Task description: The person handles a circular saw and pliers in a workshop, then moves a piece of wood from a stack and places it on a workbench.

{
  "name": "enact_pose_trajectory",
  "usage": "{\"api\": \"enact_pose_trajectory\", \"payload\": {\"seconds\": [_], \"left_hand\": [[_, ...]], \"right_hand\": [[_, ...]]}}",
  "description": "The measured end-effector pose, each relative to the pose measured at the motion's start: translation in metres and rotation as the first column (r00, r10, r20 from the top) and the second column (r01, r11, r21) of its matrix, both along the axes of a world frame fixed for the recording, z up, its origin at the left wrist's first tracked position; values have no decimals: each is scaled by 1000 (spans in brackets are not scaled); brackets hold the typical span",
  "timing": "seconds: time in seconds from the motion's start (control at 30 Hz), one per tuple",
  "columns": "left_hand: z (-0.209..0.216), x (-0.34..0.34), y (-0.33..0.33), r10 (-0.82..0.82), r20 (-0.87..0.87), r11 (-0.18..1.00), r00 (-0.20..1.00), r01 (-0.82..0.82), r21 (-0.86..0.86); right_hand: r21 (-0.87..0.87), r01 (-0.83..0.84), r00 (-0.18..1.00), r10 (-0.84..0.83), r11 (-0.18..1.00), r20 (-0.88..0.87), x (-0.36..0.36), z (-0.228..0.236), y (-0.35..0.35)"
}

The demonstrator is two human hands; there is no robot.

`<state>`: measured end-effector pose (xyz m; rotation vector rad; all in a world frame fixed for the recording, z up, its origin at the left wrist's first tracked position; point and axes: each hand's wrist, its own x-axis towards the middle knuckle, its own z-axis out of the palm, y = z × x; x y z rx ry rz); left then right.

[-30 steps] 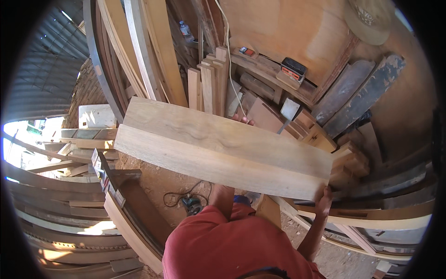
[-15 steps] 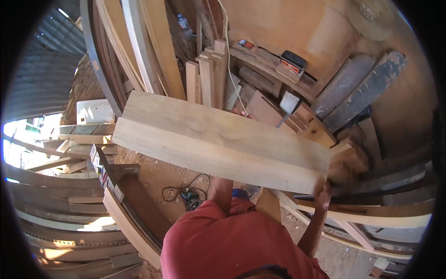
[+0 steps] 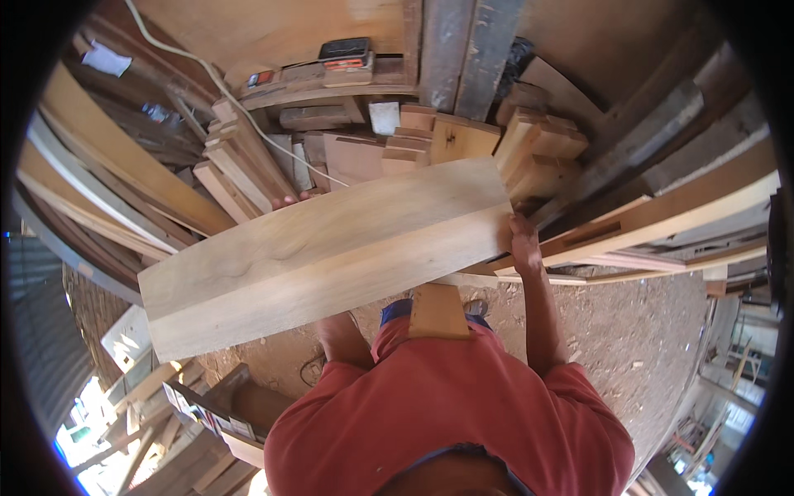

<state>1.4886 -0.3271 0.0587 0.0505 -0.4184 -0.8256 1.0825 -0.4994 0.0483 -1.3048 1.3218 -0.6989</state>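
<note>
A long pale wooden board (image 3: 331, 256) is held up in front of me at a slant, its left end nearer my body than its right end. A lengthwise line divides its face into two bands, the far one with wavy grain. My left hand (image 3: 291, 201) reaches underneath, its palm hidden by the board; only fingertips show, curled at the far edge. At the right end, my right hand (image 3: 524, 242) is closed around the board's short edge. A smaller yellowish piece of wood (image 3: 439, 312) is in front of my waist, partly behind the board.
Timber planks (image 3: 116, 157) lean at the left. Stacked offcuts (image 3: 542, 149) stand ahead at the right. A shelf (image 3: 289, 93) along the wall bears a black-and-orange box (image 3: 346, 56). Long boards (image 3: 686, 198) run along the right, above a dirt floor (image 3: 628, 322).
The view and my body have turned to the right. The board has swung, so its right end is now farther away and its left end nearer. Both hands keep hold.
</note>
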Motion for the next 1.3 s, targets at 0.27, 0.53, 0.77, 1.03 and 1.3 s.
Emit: {"api": "enact_pose_trajectory", "payload": {"seconds": [0.27, 0.53, 0.77, 1.03, 1.3], "left_hand": [[27, -15, 5, 12, -121, 995, 993, 1, 102], [41, -25, 4, -194, -497, 981, 846, 170, -93], [41, -13, 18, 126, -95, 969, 987, -102, 224], [48, 5, 24, 253, 95, 892, 963, -270, 361], [54, 27, 34, 312, 450, 760, 837, -503, 410]], "right_hand": [[11, -30, 998, 29, 999, 56, 1, 17, 6], [-6, 4, 999, -4, 1000, 32, -3, 15, 10], [129, -108, 910, 46, 986, 412, -12, 44, 20], [-279, -233, 920, 304, 931, 246, -12, 99, 43], [-745, -259, 965, 198, 615, -172, -12, 133, 10]]}}
